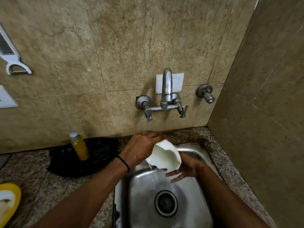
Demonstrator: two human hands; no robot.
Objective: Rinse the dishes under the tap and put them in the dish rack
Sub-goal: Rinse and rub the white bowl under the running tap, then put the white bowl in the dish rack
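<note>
A white bowl [166, 156] is tilted on its side over the back of the steel sink [141, 203], below the wall tap [166, 89]. My left hand [143, 148] grips its upper left rim. My right hand [185, 168] supports the bowl from below and the right, with its fingers stretched out under it. Water shows at the bowl's lower edge. The black dish rack [98, 155] lies on the counter to the left of the sink.
A yellow bottle [79, 147] stands in the black rack. A yellow plate [9, 201] with a white dish on it sits at the left edge. A peeler [16, 66] hangs on the wall. The tiled side wall closes in on the right.
</note>
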